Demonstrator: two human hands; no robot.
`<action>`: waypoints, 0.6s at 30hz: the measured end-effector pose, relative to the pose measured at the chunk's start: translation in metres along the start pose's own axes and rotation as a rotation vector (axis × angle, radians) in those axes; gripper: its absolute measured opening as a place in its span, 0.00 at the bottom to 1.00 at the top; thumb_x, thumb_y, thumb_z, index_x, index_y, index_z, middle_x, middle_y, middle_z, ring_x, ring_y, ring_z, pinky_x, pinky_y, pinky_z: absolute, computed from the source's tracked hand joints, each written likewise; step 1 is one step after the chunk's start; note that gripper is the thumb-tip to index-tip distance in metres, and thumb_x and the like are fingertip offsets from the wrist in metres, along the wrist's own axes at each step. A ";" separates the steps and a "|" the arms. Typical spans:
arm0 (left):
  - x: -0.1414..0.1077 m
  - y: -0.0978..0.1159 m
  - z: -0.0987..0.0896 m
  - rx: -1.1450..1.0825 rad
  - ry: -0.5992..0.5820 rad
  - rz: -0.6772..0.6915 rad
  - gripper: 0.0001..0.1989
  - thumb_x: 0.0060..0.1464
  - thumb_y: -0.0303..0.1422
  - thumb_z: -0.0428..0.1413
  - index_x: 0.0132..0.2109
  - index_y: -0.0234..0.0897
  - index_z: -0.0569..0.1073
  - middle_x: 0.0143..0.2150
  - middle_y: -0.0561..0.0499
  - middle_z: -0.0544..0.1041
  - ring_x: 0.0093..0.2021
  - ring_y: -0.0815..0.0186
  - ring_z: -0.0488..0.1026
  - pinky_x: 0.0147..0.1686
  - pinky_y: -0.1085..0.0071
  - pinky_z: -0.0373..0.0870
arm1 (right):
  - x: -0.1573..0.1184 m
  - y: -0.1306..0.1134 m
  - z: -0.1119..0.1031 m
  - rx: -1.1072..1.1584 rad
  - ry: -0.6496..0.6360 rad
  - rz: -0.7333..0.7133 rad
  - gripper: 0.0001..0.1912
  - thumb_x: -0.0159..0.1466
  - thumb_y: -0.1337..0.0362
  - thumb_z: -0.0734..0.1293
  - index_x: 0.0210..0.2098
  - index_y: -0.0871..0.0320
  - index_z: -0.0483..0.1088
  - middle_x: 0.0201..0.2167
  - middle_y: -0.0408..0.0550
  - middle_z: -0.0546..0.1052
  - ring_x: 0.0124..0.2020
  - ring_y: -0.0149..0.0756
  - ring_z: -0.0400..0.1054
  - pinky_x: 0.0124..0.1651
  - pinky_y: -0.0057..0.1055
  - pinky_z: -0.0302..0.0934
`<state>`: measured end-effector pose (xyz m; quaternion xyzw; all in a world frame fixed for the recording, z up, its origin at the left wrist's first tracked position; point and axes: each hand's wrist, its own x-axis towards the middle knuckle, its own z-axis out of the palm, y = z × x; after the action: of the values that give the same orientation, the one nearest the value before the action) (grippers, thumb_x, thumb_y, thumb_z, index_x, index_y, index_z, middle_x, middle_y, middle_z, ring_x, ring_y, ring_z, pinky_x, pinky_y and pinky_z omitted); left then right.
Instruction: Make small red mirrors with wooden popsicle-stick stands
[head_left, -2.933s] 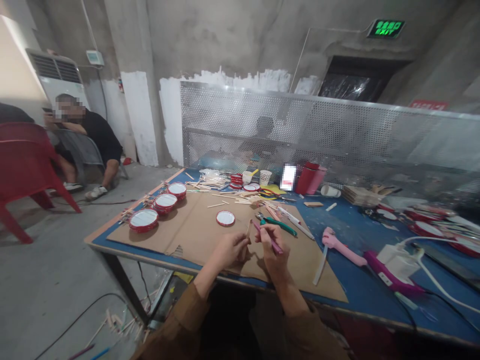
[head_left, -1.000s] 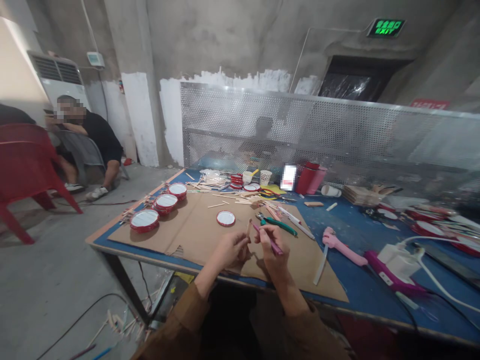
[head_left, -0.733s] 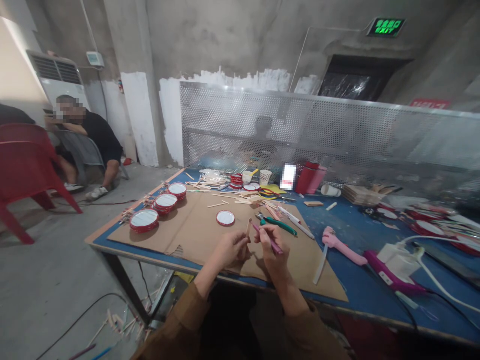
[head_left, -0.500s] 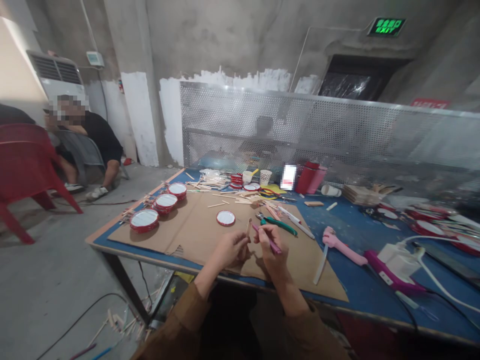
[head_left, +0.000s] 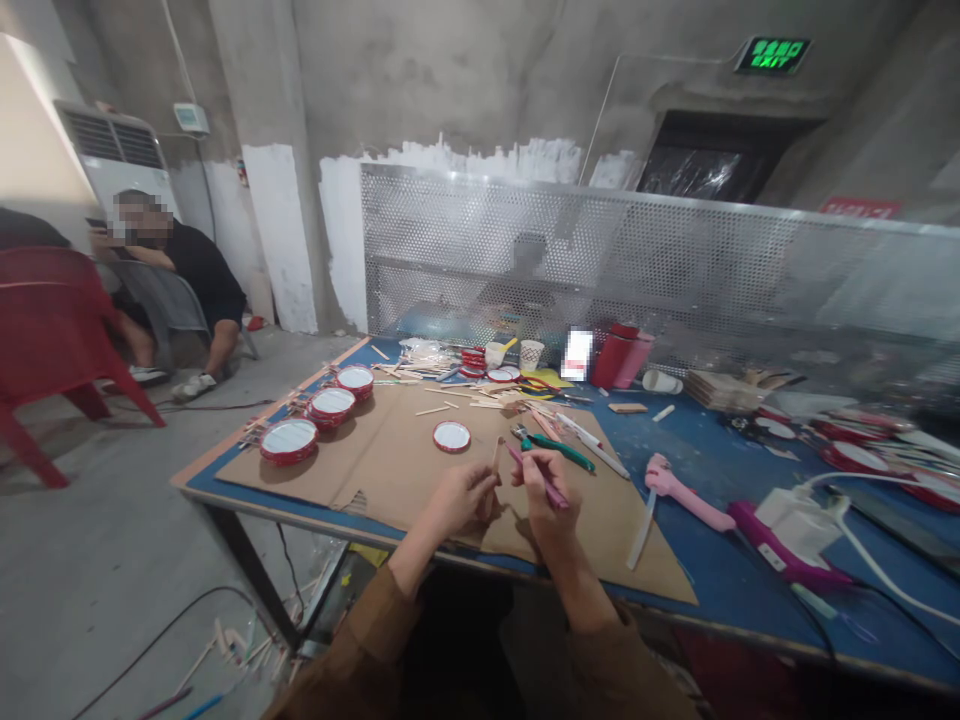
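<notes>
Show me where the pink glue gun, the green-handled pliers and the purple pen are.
Pink glue gun (head_left: 686,498): head view, on its handle.
Green-handled pliers (head_left: 564,452): head view, on a handle.
Purple pen (head_left: 553,492): head view, on its barrel.

Matt brown cardboard (head_left: 390,430); grey perforated metal screen (head_left: 450,230), faintly shiny.

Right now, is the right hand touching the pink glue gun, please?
Apart; the head view shows cardboard between the right hand and the glue gun.

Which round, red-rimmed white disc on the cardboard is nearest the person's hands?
The lone disc just beyond the left hand; the other three sit along the left side of the brown cardboard.
</notes>
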<state>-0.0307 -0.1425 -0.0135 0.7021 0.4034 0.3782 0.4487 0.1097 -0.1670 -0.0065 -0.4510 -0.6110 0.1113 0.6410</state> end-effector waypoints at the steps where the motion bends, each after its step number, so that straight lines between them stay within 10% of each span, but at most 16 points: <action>1: 0.000 0.000 0.000 -0.001 0.000 0.000 0.13 0.55 0.39 0.47 0.33 0.34 0.71 0.19 0.55 0.68 0.22 0.70 0.64 0.23 0.76 0.60 | 0.000 0.000 0.000 0.000 -0.003 -0.003 0.07 0.64 0.61 0.61 0.34 0.57 0.67 0.22 0.40 0.73 0.23 0.30 0.69 0.30 0.27 0.64; 18: -0.001 -0.001 0.000 -0.060 -0.055 -0.031 0.12 0.56 0.38 0.47 0.33 0.35 0.69 0.16 0.57 0.66 0.17 0.71 0.61 0.20 0.76 0.57 | 0.001 -0.003 0.001 -0.004 0.005 0.017 0.08 0.64 0.59 0.61 0.34 0.57 0.67 0.23 0.41 0.73 0.24 0.30 0.70 0.31 0.27 0.65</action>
<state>-0.0315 -0.1429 -0.0141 0.6922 0.3901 0.3635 0.4863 0.1077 -0.1676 -0.0039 -0.4576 -0.6058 0.1143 0.6407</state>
